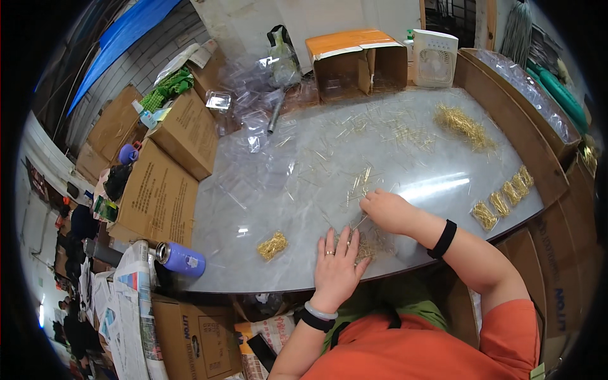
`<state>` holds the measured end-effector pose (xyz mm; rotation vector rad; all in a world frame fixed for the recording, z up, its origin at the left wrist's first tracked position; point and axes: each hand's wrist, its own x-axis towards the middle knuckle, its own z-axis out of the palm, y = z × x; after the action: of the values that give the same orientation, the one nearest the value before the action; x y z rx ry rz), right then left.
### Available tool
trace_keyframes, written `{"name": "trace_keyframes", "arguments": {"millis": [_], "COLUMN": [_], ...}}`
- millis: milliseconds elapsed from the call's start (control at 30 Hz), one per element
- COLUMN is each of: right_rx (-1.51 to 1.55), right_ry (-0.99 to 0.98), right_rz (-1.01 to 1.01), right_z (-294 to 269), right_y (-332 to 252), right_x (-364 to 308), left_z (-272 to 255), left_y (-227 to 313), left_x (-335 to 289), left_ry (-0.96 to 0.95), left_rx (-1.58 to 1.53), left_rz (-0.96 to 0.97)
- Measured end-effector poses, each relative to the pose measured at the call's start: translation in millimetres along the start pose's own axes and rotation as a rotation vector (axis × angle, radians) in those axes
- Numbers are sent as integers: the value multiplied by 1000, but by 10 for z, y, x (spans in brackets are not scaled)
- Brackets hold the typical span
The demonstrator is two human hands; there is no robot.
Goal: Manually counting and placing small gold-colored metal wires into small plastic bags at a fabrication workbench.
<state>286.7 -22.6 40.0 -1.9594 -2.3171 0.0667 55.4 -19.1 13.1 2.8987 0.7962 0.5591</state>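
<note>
My left hand lies on the grey tabletop near its front edge, fingers stretched out and slightly apart. Its thumb side borders a clear plastic packet with thin gold-coloured pieces showing in it. Just beyond, my right hand is closed, fingertips down toward the table; what they pinch, if anything, is hidden. A loose group of thin gold wire-like pins lies right past those fingertips. To the left of my left hand rests a filled packet of gold pins.
Several filled packets line the right edge, below a large gold pile. Empty clear plastic packaging covers the back left. A purple bottle lies at the front left. Cardboard boxes and a small fan border the table.
</note>
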Motion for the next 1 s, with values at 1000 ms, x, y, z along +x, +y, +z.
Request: {"name": "trace_keyframes", "arguments": {"millis": [1000], "right_rx": [354], "right_ry": [478], "right_rz": [255], "right_z": [157], "right_y": [-525], "right_x": [-897], "left_z": [-88], "left_y": [-163], "left_x": [73], "left_ry": [-75], "left_rx": [-341], "left_rz": [105]}}
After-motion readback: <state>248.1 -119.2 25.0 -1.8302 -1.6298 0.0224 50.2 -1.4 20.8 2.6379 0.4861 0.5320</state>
